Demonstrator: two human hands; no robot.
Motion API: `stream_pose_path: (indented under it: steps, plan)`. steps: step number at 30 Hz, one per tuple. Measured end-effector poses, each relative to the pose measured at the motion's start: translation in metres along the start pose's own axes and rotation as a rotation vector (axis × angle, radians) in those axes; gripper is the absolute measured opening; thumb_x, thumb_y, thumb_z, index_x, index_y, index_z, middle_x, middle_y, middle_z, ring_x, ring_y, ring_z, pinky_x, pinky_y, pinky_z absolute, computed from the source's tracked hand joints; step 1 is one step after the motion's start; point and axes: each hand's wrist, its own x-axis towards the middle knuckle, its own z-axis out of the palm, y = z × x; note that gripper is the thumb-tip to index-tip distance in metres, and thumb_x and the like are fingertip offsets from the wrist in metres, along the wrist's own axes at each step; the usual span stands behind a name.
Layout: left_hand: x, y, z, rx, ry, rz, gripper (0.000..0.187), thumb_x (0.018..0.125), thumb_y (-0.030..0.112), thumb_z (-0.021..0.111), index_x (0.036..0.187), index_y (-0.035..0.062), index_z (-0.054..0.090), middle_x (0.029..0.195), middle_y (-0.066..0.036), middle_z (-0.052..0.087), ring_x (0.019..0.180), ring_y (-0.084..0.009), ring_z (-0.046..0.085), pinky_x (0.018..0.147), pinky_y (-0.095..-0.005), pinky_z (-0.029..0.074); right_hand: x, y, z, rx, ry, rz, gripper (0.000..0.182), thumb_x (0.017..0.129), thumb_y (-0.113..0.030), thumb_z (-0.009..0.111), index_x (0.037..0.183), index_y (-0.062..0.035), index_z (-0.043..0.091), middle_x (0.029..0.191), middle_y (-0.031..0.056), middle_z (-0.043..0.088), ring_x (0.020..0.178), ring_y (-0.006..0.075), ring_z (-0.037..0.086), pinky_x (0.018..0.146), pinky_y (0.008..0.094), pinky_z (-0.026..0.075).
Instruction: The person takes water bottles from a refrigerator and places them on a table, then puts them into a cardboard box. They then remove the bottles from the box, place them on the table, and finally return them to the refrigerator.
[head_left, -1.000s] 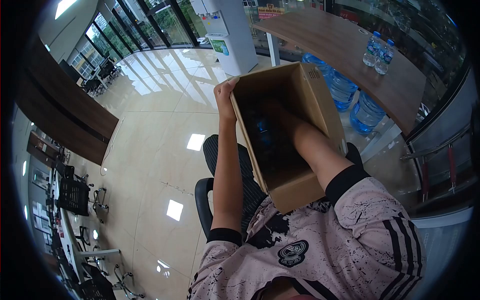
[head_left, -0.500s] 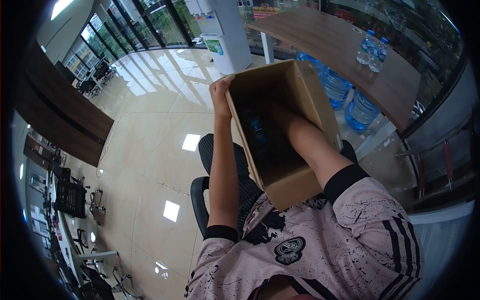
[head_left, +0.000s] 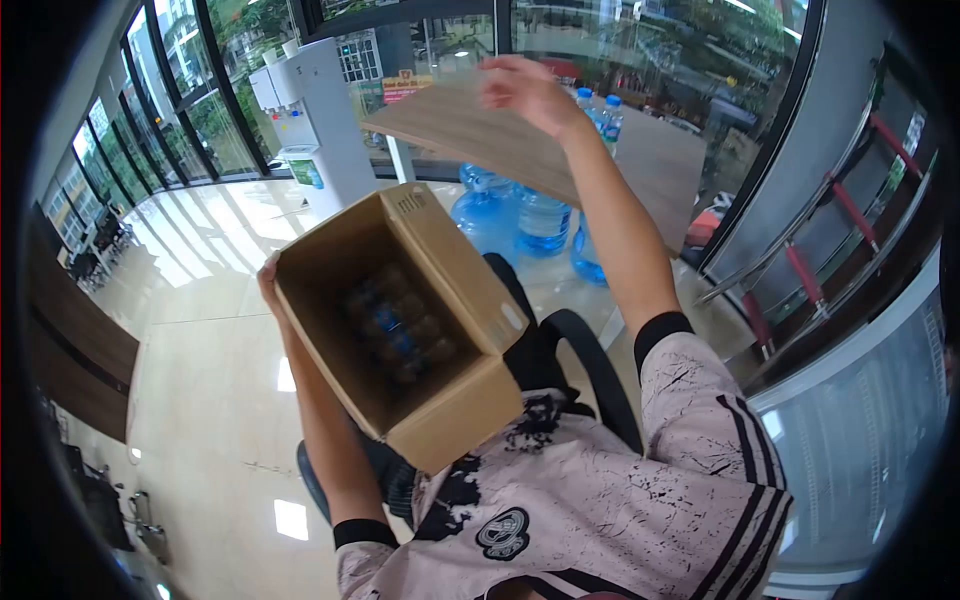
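Note:
A cardboard box [head_left: 455, 265] is tilted over my lap with its open top facing me. Several clear bottles with blue labels [head_left: 390, 325] lie deep inside it, dim and blurred. The far left edge of the box is gripped by my left hand [head_left: 268, 282]. My right hand [head_left: 530, 95] is raised above the wooden table [head_left: 460, 125], fingers apart and slightly blurred, with nothing visible in it. Two small water bottles [head_left: 608, 120] stand on the table behind my right forearm, partly hidden by it.
Large blue water jugs [head_left: 545, 222] stand under the table. A white water dispenser [head_left: 325, 130] is beyond the box. At the right are a folded ladder [head_left: 850, 215] and a glass-topped cabinet [head_left: 850, 430]. I sit on a black chair [head_left: 600, 370].
My right hand has come out of the box and risen over the table. The view has turned right, and the box now sits further left and lower, its inside bottles more visible.

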Motion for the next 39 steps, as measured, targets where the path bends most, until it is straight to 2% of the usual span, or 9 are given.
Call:
stream_pose_path:
  steps: [3,4,6,11,14,21,27,33,39]
  plan:
    - [0.008,0.002,-0.016,0.036,-0.022,0.080,0.039,0.087,0.038,0.037,0.092,0.0035,0.055,0.090,-0.011,0.060,0.084,-0.0201,0.055,0.077,-0.0334,0.044,-0.044,0.034,-0.114,-0.189,1.046,-0.002,0.032,0.068,-0.022,0.076,0.089,-0.0048,0.060,0.069,-0.0007,0.052,0.065,0.0069,0.051,0.057,0.0181,0.040]
    - [0.013,0.002,-0.029,0.188,-0.010,0.099,0.038,0.087,0.038,0.037,0.090,0.0041,0.054,0.088,-0.010,0.060,0.082,-0.0194,0.055,0.076,-0.0330,0.044,-0.060,0.055,-0.148,-0.280,1.333,-0.044,0.054,0.054,-0.027,0.085,0.094,-0.0024,0.059,0.077,0.0036,0.056,0.072,0.0123,0.054,0.062,0.0234,0.044]
    - [0.007,0.002,0.000,0.178,-0.025,0.053,0.035,0.087,0.036,0.036,0.084,0.0056,0.053,0.084,-0.008,0.060,0.077,-0.0174,0.054,0.072,-0.0312,0.043,-0.094,0.081,-0.196,-0.927,1.543,0.073,0.071,0.049,-0.031,0.086,0.103,0.0002,0.054,0.089,0.0094,0.058,0.082,0.0218,0.056,0.071,0.0322,0.047]
    - [0.010,-0.011,-0.010,0.007,-0.143,-0.012,0.034,0.088,0.034,0.037,0.084,0.0058,0.055,0.083,-0.007,0.060,0.076,-0.0165,0.054,0.070,-0.0287,0.043,-0.115,0.114,-0.224,-1.219,1.311,0.175,0.086,0.048,-0.032,0.086,0.117,0.0013,0.046,0.108,0.0180,0.058,0.100,0.0310,0.056,0.086,0.0383,0.044]
    - [0.006,-0.019,0.004,0.183,0.071,-0.023,0.039,0.088,0.035,0.037,0.088,0.0027,0.058,0.084,-0.009,0.062,0.076,-0.0180,0.055,0.072,-0.0302,0.044,-0.115,0.109,-0.218,-1.214,1.125,0.320,0.084,0.048,-0.031,0.084,0.116,0.0016,0.047,0.109,0.0194,0.058,0.102,0.0312,0.057,0.087,0.0377,0.044]
    - [0.020,-0.035,0.004,0.095,0.071,-0.105,0.038,0.085,0.033,0.039,0.085,0.0006,0.059,0.082,-0.009,0.062,0.074,-0.0179,0.056,0.069,-0.0293,0.045,-0.124,0.100,-0.208,-1.339,1.174,0.250,0.072,0.050,-0.034,0.083,0.106,0.0011,0.055,0.099,0.0187,0.062,0.091,0.0337,0.060,0.081,0.0376,0.047]
    - [0.034,-0.039,-0.004,0.212,0.217,-0.102,0.037,0.083,0.031,0.042,0.080,-0.0008,0.060,0.072,-0.007,0.061,0.063,-0.0147,0.056,0.060,-0.0264,0.044,-0.110,0.072,-0.193,-0.856,0.932,0.005,0.051,0.062,-0.016,0.080,0.102,0.0038,0.056,0.095,0.0108,0.063,0.085,0.0214,0.063,0.076,0.0341,0.050]
    - [0.045,-0.043,0.000,0.252,0.162,-0.066,0.038,0.082,0.027,0.042,0.083,-0.0047,0.062,0.074,-0.011,0.063,0.062,-0.0158,0.058,0.058,-0.0260,0.046,-0.068,-0.046,-0.029,-0.748,0.057,-0.124,0.057,0.059,-0.010,0.082,0.106,0.0023,0.055,0.104,0.0113,0.060,0.094,0.0163,0.059,0.083,0.0307,0.047]
    - [0.044,-0.032,0.012,0.163,0.067,-0.075,0.040,0.084,0.025,0.040,0.094,-0.0077,0.061,0.085,-0.015,0.065,0.073,-0.0202,0.063,0.070,-0.0280,0.050,-0.044,-0.056,0.123,-0.855,-0.655,-0.116,0.055,0.055,-0.023,0.084,0.098,0.0009,0.059,0.084,0.0089,0.063,0.077,0.0172,0.062,0.072,0.0295,0.049]
